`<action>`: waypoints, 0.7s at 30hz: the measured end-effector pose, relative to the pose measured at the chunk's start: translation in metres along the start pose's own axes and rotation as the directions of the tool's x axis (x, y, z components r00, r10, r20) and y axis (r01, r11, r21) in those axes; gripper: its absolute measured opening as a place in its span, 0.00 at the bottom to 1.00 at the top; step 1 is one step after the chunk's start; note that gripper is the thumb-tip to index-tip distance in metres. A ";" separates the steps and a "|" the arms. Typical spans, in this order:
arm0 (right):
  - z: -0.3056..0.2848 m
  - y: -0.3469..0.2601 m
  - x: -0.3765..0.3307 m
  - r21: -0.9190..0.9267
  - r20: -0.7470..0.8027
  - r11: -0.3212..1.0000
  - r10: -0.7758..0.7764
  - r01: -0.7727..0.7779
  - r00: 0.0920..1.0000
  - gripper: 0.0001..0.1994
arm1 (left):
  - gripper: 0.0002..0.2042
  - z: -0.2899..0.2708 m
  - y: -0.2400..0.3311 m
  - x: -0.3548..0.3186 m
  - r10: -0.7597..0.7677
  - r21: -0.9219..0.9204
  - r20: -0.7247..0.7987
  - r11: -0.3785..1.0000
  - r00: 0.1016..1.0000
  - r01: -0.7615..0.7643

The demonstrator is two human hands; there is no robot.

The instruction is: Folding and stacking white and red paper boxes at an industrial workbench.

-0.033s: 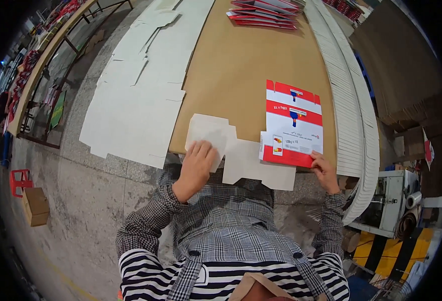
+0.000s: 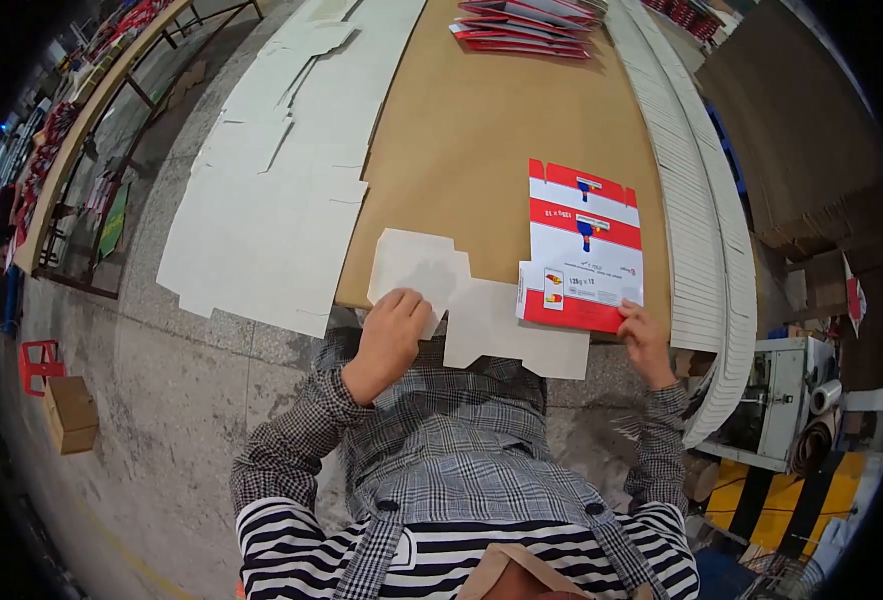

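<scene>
A flat cardboard carton blank (image 2: 499, 312) lies at the table's near edge, its pale inside face up and its near part overhanging the edge. At its right, a printed red-and-white panel (image 2: 586, 245) lies folded over. My right hand (image 2: 645, 342) pinches the near right corner of that panel, thumb on top. On the left pale flap, my left hand (image 2: 393, 332) rests with its fingers curled together at the flap's near side. Its fingertips are partly hidden, but it seems to grip the board there.
White carton sheets (image 2: 261, 200) lie overlapped along the table's left side. Folded red-and-white cartons (image 2: 526, 28) are piled at the far end. A long row of stacked white board (image 2: 696, 210) borders the right side. A brown box (image 2: 71, 413) and red stool (image 2: 41, 365) stand on the floor.
My left hand's fingers have curled in and drawn slightly back toward me on the flap. My right hand keeps its pinch on the panel corner.
</scene>
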State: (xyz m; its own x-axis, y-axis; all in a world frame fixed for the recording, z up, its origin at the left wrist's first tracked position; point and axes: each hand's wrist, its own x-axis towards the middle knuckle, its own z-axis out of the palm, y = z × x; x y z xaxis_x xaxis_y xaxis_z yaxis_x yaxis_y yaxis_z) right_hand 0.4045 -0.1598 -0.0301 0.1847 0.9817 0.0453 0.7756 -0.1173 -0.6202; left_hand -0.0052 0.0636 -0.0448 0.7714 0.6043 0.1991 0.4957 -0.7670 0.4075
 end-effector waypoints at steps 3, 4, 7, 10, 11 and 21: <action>0.027 -0.033 0.002 -0.158 0.072 0.969 -0.179 0.189 0.981 0.18 | 0.15 -0.014 -0.001 0.012 0.076 0.008 0.008 0.997 0.997 -0.076; 0.039 -0.056 0.007 -0.282 0.099 0.932 -0.206 0.226 0.973 0.23 | 0.14 -0.026 -0.008 0.018 0.082 -0.001 0.164 0.997 0.983 -0.083; 0.058 -0.052 0.001 -0.432 0.057 0.874 -0.219 0.221 0.974 0.28 | 0.13 -0.036 -0.025 0.051 0.087 -0.005 0.322 0.996 0.943 -0.090; 0.075 -0.043 0.002 -0.448 -0.053 0.873 -0.243 0.194 0.969 0.29 | 0.11 -0.029 -0.029 0.070 -0.173 -0.159 0.271 0.962 0.947 0.221; 0.076 -0.042 0.001 -0.450 -0.097 0.874 -0.252 0.184 0.963 0.28 | 0.12 -0.029 -0.020 0.069 -0.136 0.058 0.105 0.990 0.985 0.131; 0.055 -0.061 0.019 -0.406 -0.154 0.901 -0.235 0.156 0.960 0.30 | 0.10 0.008 -0.002 0.031 0.196 -0.205 -0.099 0.955 0.976 -0.213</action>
State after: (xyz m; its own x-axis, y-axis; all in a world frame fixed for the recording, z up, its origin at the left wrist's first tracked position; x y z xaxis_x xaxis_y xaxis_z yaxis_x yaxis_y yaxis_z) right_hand 0.3281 -0.1262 -0.0344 0.0876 0.9467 0.3099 0.9722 -0.0135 -0.2336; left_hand 0.0208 0.0816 -0.0465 0.8105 0.4604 0.3622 0.2273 -0.8170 0.5300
